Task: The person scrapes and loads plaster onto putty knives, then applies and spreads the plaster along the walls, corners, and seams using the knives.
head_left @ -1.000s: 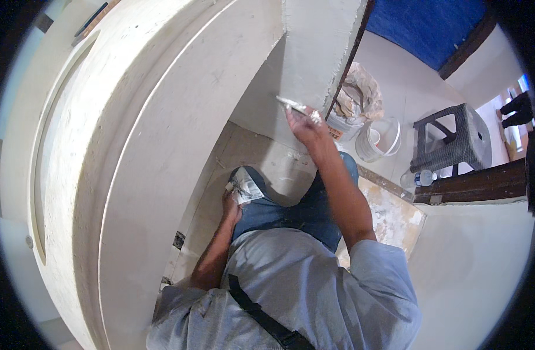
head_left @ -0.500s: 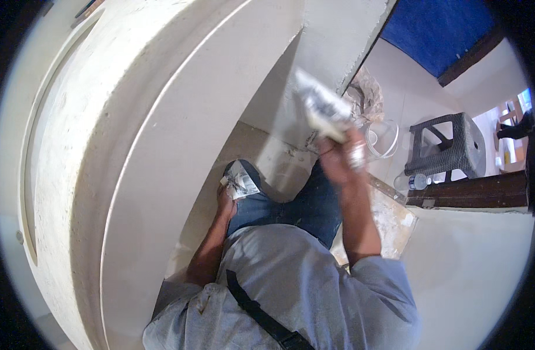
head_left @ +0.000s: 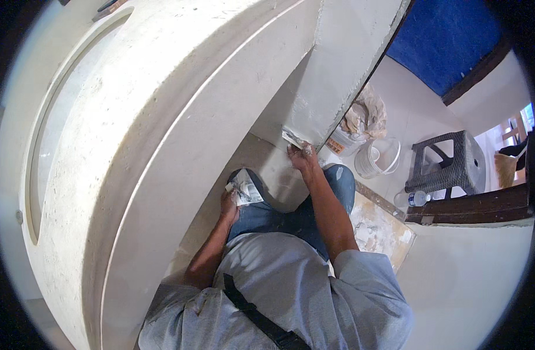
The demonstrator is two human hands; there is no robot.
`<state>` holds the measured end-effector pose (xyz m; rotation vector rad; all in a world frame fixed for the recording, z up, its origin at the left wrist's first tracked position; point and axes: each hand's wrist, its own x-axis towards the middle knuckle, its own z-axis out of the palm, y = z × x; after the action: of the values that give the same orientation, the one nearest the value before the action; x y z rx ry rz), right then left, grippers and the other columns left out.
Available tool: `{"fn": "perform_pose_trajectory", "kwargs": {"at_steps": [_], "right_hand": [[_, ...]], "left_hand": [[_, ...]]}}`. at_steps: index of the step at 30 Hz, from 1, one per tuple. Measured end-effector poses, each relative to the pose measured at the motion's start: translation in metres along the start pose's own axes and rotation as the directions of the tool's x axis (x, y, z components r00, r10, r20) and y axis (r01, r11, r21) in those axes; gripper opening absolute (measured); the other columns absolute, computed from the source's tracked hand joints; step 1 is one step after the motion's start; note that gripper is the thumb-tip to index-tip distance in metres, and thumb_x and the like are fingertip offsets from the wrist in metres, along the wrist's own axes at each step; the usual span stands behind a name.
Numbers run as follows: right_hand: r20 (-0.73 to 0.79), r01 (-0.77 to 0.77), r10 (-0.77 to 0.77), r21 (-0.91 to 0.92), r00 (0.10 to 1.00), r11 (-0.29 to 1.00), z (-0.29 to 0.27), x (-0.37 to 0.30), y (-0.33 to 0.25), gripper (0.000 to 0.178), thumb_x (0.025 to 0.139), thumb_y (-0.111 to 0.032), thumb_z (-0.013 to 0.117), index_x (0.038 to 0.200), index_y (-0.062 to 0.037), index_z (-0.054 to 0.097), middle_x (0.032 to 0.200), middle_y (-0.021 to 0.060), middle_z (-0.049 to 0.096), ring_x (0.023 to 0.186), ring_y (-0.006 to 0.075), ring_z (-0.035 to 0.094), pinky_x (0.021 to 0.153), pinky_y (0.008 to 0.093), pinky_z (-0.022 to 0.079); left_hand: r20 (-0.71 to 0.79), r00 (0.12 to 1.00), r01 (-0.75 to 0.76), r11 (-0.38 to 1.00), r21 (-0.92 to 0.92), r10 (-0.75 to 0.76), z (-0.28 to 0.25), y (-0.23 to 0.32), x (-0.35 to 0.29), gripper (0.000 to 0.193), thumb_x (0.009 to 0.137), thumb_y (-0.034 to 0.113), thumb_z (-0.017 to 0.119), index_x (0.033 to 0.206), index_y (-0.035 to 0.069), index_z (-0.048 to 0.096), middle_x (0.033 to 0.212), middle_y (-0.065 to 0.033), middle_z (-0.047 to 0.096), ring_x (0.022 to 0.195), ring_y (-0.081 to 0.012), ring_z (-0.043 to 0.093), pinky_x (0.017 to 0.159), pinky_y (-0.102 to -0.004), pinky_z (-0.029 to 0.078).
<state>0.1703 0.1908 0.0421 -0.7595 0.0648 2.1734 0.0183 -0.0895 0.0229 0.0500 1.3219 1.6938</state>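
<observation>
My right hand (head_left: 303, 157) is closed around a putty knife (head_left: 291, 137). Its blade lies against the low part of the grey-white wall (head_left: 326, 87), close to the floor, and looks edge-on from here. By my left knee, my left hand (head_left: 229, 205) grips a second, wider putty knife (head_left: 248, 191), its metal blade smeared with grey-white putty. That blade rests over my jeans. A patch of fresh-looking putty marks the wall just above the right knife.
A large curved cream structure (head_left: 180, 134) rises close on my left. To the right are a bucket with crumpled paper (head_left: 366, 114), a clear plastic pail (head_left: 384, 163), a dark woven-pattern stool (head_left: 448, 160), a plastic bottle (head_left: 416, 199) and a putty-stained board (head_left: 381, 224).
My right hand has swung down and left, bringing its putty knife from mid-air to the low wall. My left hand has barely moved.
</observation>
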Motion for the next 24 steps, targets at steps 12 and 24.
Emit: {"fn": "perform_pose_trajectory", "kwargs": {"at_steps": [12,24], "right_hand": [[0.432,-0.163,0.025,0.287,0.902,0.944,0.177,-0.142,-0.078,0.028,0.088,-0.006,0.05,0.114,0.0045,0.048,0.116,0.0172,0.056,0.099,0.0297,0.058,0.087,0.0407,0.051],[0.16,0.081,-0.058,-0.14,0.985,0.987,0.063,-0.129,-0.023,0.024,0.089,-0.012,0.054,0.11,-0.0006,0.052,0.106,0.0127,0.059,0.098,0.0274,0.06,0.079,0.034,0.056]], "left_hand": [[-0.02,0.999,-0.037,0.994,0.105,0.039,-0.014,-0.011,0.01,0.031,0.093,0.016,0.047,0.123,0.007,0.05,0.11,-0.0061,0.06,0.093,-0.02,0.062,0.068,-0.0327,0.055],[0.015,0.999,-0.036,0.998,0.054,0.036,-0.01,-0.01,0.009,0.038,0.092,0.019,0.049,0.128,0.006,0.044,0.112,-0.0085,0.058,0.094,-0.0207,0.061,0.063,-0.035,0.055]]}}
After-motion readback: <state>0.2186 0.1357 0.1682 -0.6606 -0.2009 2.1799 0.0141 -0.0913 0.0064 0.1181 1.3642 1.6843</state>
